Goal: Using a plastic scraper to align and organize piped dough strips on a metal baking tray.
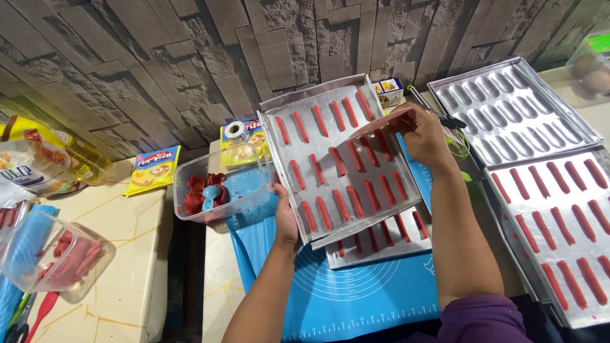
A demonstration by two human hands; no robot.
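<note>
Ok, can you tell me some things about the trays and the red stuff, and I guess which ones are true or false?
1. The left hand holds the edge of a tilted metal tray. True.
2. The sticks on that tray are green. False: they are red.
3. The right hand holds a pink scraper over the tray. True.
4. The mat under the trays is yellow. False: it is blue.
5. The clear tub beside the tray has red dough in it. True.
</note>
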